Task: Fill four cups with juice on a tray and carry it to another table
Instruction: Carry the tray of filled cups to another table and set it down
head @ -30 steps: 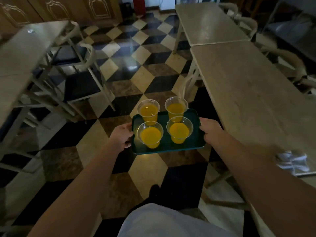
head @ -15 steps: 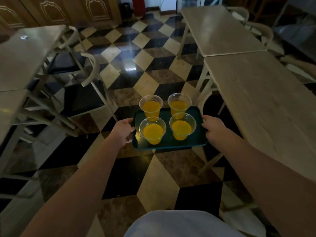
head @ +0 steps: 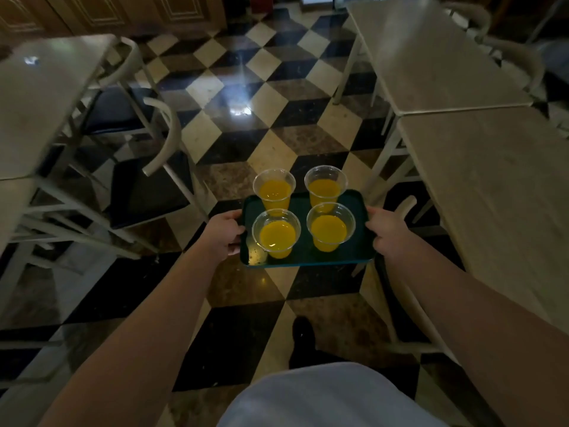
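A dark green tray (head: pixel 303 255) hangs level in the air over the checkered floor, in the aisle between tables. Several clear plastic cups of orange juice stand upright on it in two rows: far left cup (head: pixel 274 191), far right cup (head: pixel 325 188), near left cup (head: pixel 276 237), near right cup (head: pixel 330 231). My left hand (head: pixel 223 232) grips the tray's left edge. My right hand (head: pixel 386 231) grips its right edge. Both arms reach forward from the bottom of the view.
Two pale tables (head: pixel 492 186) stand end to end on the right, with a chair back (head: pixel 406 204) right beside my right hand. On the left is another table (head: pixel 40 97) with dark-seated chairs (head: pixel 144 186). The checkered floor aisle (head: pixel 246 118) runs ahead. My shoe (head: pixel 303 334) shows below.
I have walked forward along the aisle with the tray; the right-hand tables have slid nearer and further right in view. The cups stay upright and both hands keep their grip.
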### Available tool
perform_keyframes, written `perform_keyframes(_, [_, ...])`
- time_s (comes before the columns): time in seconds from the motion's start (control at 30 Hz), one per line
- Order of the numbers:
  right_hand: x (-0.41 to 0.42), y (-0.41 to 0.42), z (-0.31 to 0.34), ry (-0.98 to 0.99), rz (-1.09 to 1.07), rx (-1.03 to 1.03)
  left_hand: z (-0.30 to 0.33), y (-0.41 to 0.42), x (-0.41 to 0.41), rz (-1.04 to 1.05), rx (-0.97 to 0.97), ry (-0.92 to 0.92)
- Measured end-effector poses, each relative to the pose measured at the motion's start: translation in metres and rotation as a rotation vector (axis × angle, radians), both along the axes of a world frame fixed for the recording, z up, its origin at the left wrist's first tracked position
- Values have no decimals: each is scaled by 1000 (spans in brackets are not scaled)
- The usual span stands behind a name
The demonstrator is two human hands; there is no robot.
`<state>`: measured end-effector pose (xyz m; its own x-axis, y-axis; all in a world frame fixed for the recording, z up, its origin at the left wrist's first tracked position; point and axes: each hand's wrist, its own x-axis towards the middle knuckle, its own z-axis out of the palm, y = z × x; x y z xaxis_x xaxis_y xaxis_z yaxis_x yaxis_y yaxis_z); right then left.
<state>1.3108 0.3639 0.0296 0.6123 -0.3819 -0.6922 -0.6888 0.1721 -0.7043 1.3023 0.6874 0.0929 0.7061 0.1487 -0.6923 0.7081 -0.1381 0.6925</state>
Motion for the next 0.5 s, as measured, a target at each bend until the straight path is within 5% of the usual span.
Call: perform_keyframes(0.5, [170,17,27,-37,5,-6,-16,6,193,7,-66,0])
